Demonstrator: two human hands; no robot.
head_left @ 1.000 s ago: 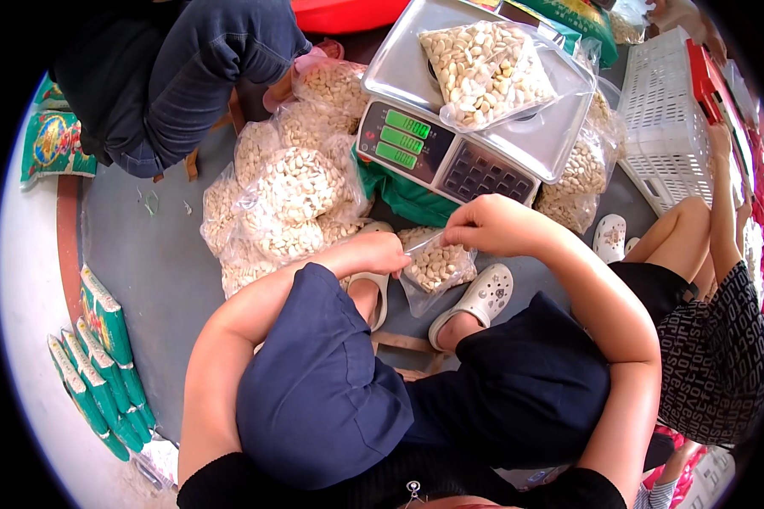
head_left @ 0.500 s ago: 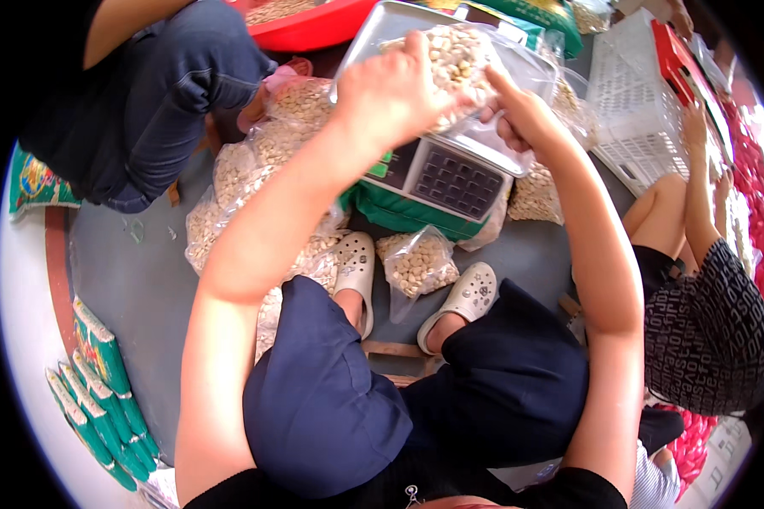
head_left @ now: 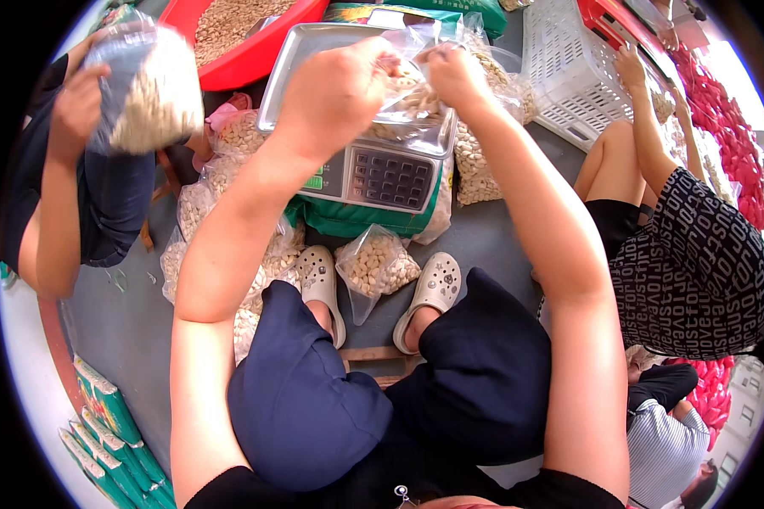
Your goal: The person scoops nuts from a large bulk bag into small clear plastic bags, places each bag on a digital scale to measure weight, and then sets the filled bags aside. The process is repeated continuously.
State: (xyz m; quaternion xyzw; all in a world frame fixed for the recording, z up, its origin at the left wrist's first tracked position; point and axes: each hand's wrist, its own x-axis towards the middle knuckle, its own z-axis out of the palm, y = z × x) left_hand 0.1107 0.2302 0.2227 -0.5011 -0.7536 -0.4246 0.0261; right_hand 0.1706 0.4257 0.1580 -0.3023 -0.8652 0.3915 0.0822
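well to the left of the left hand (head_left: 339, 93) and nearer the body, green packages (head_left: 115, 441) stand in a row. farther up that side, a co-worker's hand (head_left: 78, 110) grips a blurred, filled plastic sack (head_left: 157, 97). between that sack and the left hand lies the red tub (head_left: 221, 79), with pale pieces inside; below it, left of the person's forearm, filled bags (head_left: 191, 204) are heaped. the left hand is curled nearly closed, fingertips pinching the film at the near-left top of a clear bag (head_left: 409, 106) of pale pieces. this bag is between the two hands, over the tray of the scale (head_left: 390, 178); whether it rests there cannot be told. below the hands, a smaller bag (head_left: 373, 265) sits on the floor between two pale clogs (head_left: 435, 284). the right hand (head_left: 457, 78) is bent inward, thumb and fingers closed on the same film. just below it stand more bags (head_left: 477, 170); to its right, a white crate (head_left: 569, 76), then a seated person (head_left: 688, 263) in patterned black.
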